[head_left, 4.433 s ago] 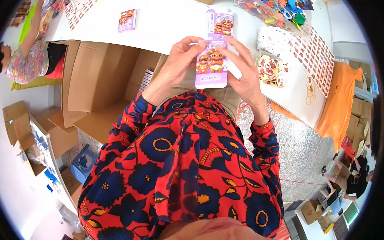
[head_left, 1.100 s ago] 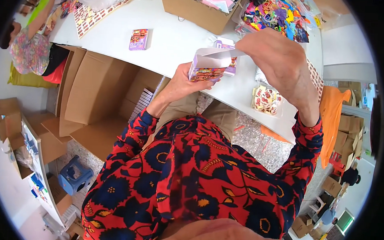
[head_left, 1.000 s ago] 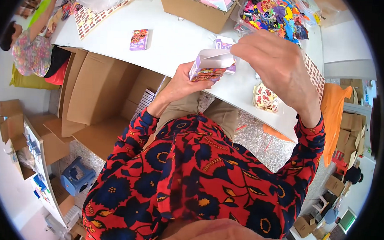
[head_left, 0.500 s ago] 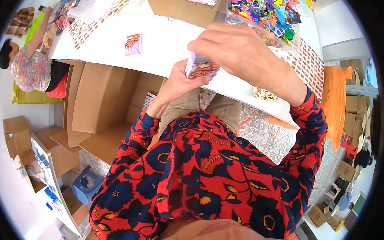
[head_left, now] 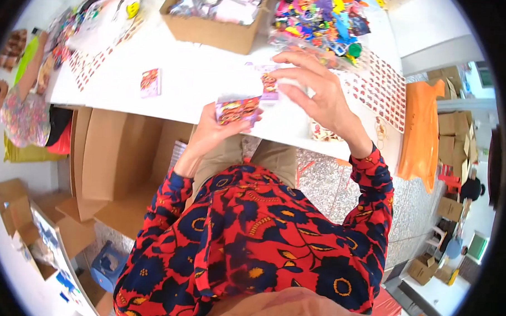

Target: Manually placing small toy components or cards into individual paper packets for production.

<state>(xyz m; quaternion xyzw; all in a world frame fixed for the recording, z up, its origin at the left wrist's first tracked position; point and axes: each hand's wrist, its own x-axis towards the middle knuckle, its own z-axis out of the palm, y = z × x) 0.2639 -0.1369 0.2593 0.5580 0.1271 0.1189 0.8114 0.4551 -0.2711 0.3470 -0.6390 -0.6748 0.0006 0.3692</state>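
A small carton (head_left: 237,110) with red and purple printing is gripped in my left hand (head_left: 209,128), just over the table's front edge. My right hand (head_left: 321,94) is open, thumb and fingers apart, palm toward the table. Beside its fingertips stands or lies a pale purple printed box (head_left: 270,87); whether a finger touches it, I cannot tell. Another small printed box (head_left: 151,82) rests on the white table (head_left: 194,81) to the left.
Beyond my hands sits a cardboard box (head_left: 212,37) of small packets. A heap of colourful small pieces (head_left: 319,21) and a sticker sheet (head_left: 378,90) are at right. An orange bag (head_left: 421,130) hangs off the table's right end. A large open carton (head_left: 119,153) stands below left.
My right hand has moved away from the carton in my left hand, its fingers now spread. The view has shifted, and a second printed box shows beside the right fingertips.
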